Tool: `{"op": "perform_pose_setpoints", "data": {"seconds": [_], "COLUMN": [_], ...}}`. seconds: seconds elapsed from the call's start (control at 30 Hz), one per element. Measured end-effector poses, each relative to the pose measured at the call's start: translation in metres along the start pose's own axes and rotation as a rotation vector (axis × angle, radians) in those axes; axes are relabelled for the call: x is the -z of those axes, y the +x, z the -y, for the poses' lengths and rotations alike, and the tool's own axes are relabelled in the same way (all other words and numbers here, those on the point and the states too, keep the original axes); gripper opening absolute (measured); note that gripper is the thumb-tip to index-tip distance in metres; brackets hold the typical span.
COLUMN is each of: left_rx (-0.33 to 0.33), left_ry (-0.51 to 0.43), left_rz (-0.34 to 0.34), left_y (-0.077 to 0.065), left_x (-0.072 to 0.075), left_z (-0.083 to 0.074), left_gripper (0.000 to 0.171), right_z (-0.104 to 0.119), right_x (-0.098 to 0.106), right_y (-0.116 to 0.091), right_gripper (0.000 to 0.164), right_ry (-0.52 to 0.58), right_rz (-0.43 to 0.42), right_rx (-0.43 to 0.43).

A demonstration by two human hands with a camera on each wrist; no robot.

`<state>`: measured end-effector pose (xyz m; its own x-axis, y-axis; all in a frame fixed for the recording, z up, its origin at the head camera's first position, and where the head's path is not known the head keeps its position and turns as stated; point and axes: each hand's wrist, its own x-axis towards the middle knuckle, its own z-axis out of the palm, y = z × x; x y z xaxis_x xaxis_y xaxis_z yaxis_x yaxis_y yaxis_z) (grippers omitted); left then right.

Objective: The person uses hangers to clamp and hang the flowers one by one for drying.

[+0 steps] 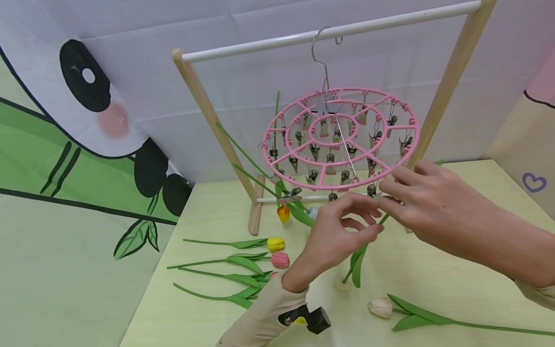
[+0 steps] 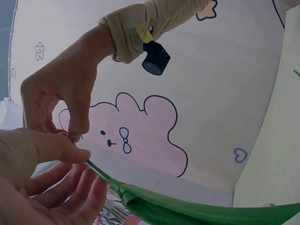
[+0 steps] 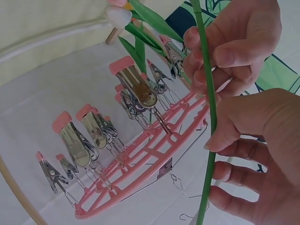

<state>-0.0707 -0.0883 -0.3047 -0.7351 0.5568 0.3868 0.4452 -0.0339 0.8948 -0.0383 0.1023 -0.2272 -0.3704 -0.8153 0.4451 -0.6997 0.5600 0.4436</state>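
Observation:
A tulip with a green stem (image 3: pixel 209 117) hangs head down, its pale bloom (image 1: pixel 341 284) low over the table. My right hand (image 1: pixel 427 212) pinches the stem near its upper end, thumb against fingers, beside the front rim of a pink round clip hanger (image 1: pixel 321 187). My left hand (image 1: pixel 336 231) is at the same stem, lower down. In the right wrist view its loosely bent fingers (image 3: pixel 194 61) pass behind the stem, and the thumb stands off to one side. Metal clips (image 3: pixel 75 140) with pink tips dangle from the hanger.
The hanger hooks over a white rail (image 1: pixel 260 46) on wooden posts (image 1: pixel 451 82). An orange tulip (image 1: pixel 284 213) hangs at its left side. Several tulips, among them a yellow one (image 1: pixel 275 244) and a pink one (image 1: pixel 280 260), lie at left; a pale tulip (image 1: pixel 381 307) lies at right.

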Motion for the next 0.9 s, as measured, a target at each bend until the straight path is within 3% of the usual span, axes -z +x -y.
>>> {"op": "perform_pose_setpoints", "data": {"seconds": [0.13, 0.37, 0.63, 0.73, 0.87, 0.9], "left_rx": [-0.004, 0.022, 0.005, -0.002, -0.003, -0.004], "left_ry": [0.017, 0.031, 0.050, 0.036, 0.012, 0.007], "left_rz": [0.006, 0.020, 0.002, -0.011, -0.036, -0.043], "left_y": [0.001, 0.001, -0.003, -0.006, -0.009, -0.010], "left_x": [-0.001, -0.001, 0.003, 0.006, 0.010, 0.012], "left_z": [0.001, 0.002, 0.002, 0.001, -0.001, -0.001], "left_gripper": [0.028, 0.024, 0.024, 0.023, 0.022, 0.022], "right_z": [0.002, 0.003, 0.008, 0.009, 0.009, 0.008], "right_x": [-0.001, -0.003, 0.003, 0.008, 0.007, 0.002], "right_y": [0.002, 0.006, 0.010, 0.011, 0.013, 0.011], "right_gripper": [0.045, 0.030, 0.043, 0.006, 0.040, 0.036], "right_ry": [-0.007, 0.007, -0.023, -0.023, 0.014, 0.033], "right_rz": [-0.005, -0.039, -0.020, -0.047, -0.194, -0.235], "right_rx": [0.002, 0.030, 0.037, 0.043, 0.044, 0.038]}}
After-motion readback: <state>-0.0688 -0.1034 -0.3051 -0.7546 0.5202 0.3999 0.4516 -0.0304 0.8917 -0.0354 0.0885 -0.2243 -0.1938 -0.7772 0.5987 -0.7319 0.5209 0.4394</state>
